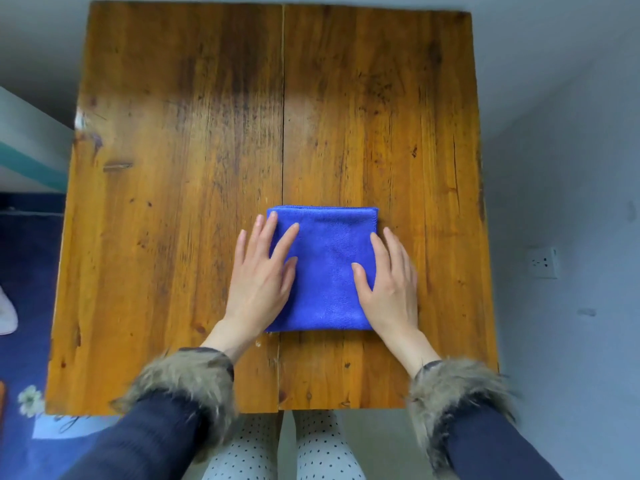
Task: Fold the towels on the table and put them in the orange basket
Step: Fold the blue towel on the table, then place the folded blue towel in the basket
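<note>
A blue towel (325, 271) lies folded into a small rectangle on the wooden table (173, 168), near the front middle. My left hand (261, 277) rests flat on the towel's left edge, fingers spread, partly on the wood. My right hand (389, 287) lies flat on the towel's right edge, fingers apart. Neither hand grips the cloth. No orange basket shows, apart from an orange sliver (1, 407) at the left edge of the frame.
Grey floor surrounds the table at the back and right, with a white wall socket (543, 262) at right. A blue patterned rug (24, 306) lies at left, with a white object (6, 315) on it. My knees show below the front edge.
</note>
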Tool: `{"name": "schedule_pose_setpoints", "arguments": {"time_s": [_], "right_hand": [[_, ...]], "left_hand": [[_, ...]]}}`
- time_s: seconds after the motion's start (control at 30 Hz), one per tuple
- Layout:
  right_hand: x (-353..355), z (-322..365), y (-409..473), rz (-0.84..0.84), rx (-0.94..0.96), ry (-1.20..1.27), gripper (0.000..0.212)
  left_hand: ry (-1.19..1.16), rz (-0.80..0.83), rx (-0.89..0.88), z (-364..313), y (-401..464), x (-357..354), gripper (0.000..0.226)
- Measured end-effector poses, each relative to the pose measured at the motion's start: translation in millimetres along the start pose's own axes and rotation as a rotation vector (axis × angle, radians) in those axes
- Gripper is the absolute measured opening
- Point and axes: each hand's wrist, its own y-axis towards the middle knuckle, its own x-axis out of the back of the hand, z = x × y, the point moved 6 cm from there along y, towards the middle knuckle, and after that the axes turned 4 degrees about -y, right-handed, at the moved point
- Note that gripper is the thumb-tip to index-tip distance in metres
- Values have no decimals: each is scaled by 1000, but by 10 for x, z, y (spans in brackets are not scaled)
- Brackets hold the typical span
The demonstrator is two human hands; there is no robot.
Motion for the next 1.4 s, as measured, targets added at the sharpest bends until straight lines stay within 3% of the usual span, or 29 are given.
{"name": "schedule_pose_setpoints", "arguments": {"time_s": [0.1,0.23,0.37,0.5,0.6,0.67,0.9,1.13,1.4], "right_hand": [[142,-27,-155,-21,-103,199,40],[68,-171,-144,87,-365,331,33],[-36,-263,3,249,-520,376,35],[-114,-319,77,340,-638,432,40],[-150,-300,78,423,-694,579,29],[-151,-248,69,491,-697,672,24],[-63,-167,133,487,-641,764,18],[95,17,158,727,-568,900,19],[397,809,60,844,-394,872,16]], "left_hand": [[-65,-115,259,234,-213,182,46],[-404,-50,575,427,-313,103,44],[-670,45,673,439,-260,-21,39],[-690,115,697,423,-203,-65,28],[-666,128,725,435,-167,-76,28],[-659,134,737,417,-143,-79,25],[-704,122,710,332,-153,-49,19],[-1071,131,817,352,-394,40,14],[-1187,35,844,523,-1078,766,18]]}}
